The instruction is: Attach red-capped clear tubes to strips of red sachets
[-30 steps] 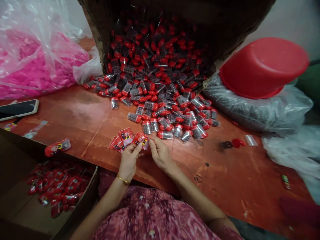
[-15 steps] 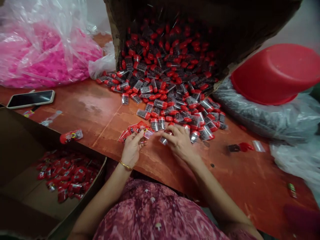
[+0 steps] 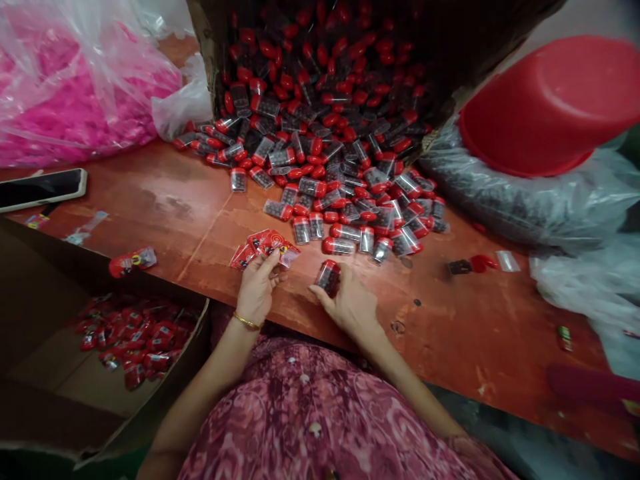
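My left hand is closed in a pinch on a red printed wrapper with a clear plastic part. More red printed wrappers lie fanned on the table just beyond those fingers. Between thumb and fingers, my right hand grips a small clear container with a red cap and dark contents, low over the table. A large heap of the same containers spills toward me from a dark carton lying on its side.
At lower left, an open cardboard box holds red wrapped packs. One wrapped pack lies near the table edge. A phone and a bag of pink pieces are left; a red tub rests on a plastic bag at right.
My right hand has drawn a container out of the front of the heap toward me. My left hand stays at the wrappers. The whole view has shifted slightly.
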`<action>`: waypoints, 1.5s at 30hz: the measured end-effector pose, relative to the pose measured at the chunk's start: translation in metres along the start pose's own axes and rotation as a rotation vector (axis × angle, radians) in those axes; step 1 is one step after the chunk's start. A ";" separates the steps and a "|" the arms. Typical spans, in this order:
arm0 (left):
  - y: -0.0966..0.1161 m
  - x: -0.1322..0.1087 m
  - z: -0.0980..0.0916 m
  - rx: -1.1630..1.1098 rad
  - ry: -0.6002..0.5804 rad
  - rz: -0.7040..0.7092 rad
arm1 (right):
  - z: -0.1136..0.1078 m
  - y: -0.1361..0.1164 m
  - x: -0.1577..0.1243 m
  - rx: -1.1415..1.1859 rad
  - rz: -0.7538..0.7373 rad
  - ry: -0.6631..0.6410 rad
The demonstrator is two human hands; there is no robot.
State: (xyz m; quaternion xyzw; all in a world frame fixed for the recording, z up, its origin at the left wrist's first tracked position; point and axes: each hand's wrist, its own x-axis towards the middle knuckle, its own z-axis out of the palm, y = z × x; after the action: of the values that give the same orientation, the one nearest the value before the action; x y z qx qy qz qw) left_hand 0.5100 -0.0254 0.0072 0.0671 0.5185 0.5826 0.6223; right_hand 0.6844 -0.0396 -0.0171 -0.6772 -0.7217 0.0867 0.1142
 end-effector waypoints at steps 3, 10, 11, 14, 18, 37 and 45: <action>0.002 -0.002 0.001 0.030 0.007 -0.008 | 0.003 -0.013 0.004 -0.041 -0.001 -0.049; 0.004 -0.001 0.002 0.013 -0.022 -0.067 | -0.007 0.015 0.013 0.471 -0.140 -0.099; 0.003 -0.001 0.003 0.017 -0.036 -0.074 | -0.012 0.015 0.011 0.629 -0.120 -0.147; -0.002 -0.002 0.007 0.060 -0.099 -0.091 | -0.027 0.005 0.005 0.993 -0.030 -0.328; -0.003 -0.005 0.012 0.162 -0.191 -0.080 | -0.037 -0.010 0.005 1.143 -0.011 -0.388; -0.020 -0.004 0.017 0.214 -0.240 0.135 | -0.012 -0.014 0.012 1.402 0.101 -0.361; -0.029 -0.003 0.025 0.103 -0.191 0.086 | 0.006 -0.028 0.013 1.471 0.144 -0.152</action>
State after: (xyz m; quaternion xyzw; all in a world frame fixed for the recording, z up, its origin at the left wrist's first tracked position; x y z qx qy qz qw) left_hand 0.5473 -0.0240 0.0003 0.1761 0.4828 0.5723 0.6390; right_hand 0.6551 -0.0288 -0.0144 -0.4636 -0.4368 0.6018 0.4818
